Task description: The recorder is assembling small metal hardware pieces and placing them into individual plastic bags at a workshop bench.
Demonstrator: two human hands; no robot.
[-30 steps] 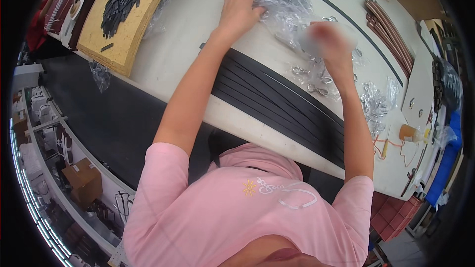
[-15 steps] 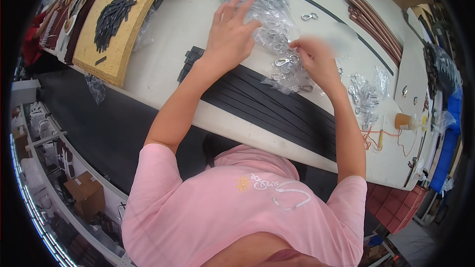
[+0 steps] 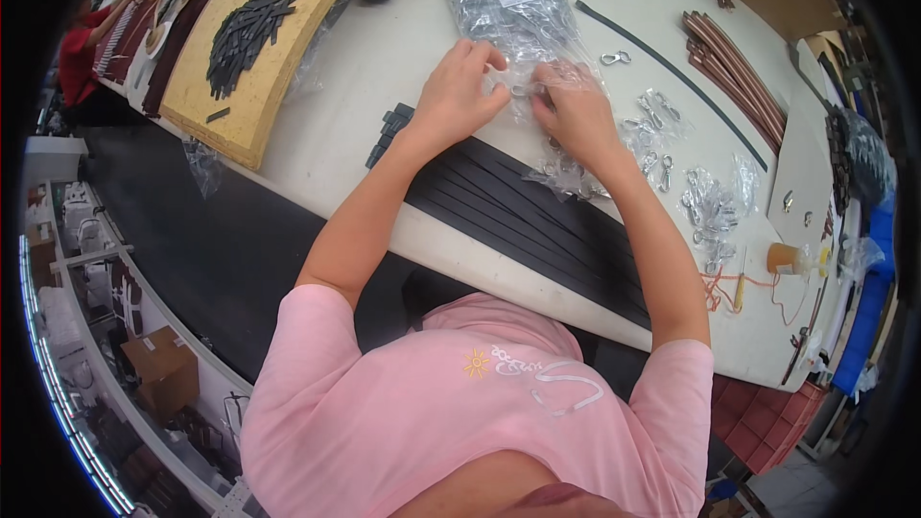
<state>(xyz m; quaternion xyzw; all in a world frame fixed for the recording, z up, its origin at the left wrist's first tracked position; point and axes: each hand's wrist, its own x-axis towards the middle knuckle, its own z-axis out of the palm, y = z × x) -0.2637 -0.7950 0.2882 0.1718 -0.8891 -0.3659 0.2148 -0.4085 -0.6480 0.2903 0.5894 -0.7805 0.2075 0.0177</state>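
**Right hand at the near end of a clear plastic bag**

The left hand curves beside the bag, thumb and fingers apart; the right hand's fingertips are partly hidden by plastic. A bare silver snap hook lies on the white table. Long black straps spread between the forearms. Leftward, a yellow board bears short dark strips; rightward lie brown straps.
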